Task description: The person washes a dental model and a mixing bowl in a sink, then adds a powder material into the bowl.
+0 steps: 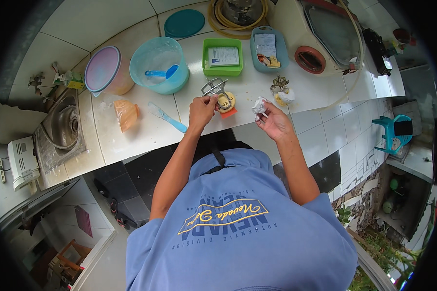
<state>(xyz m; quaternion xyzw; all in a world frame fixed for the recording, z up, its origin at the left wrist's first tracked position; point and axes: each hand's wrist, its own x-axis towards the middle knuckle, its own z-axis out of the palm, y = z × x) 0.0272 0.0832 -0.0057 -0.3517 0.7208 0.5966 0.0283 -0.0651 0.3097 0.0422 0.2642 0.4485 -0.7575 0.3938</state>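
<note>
While your left hand (203,112) has its fingers clamped on a metal tool (220,90) over a yellow disc (230,104) near the counter's (315,89) front edge, your right fingers pinch a crumpled white wad (260,104). Bare counter lies between your hands. Left of them, a blue spatula (166,117) slants toward that edge; a green tub (223,71) bounds the room behind the tool.

Hands (202,114) — metal tool (215,86) in left, white wad (259,105) (crumpled) in right.
</note>
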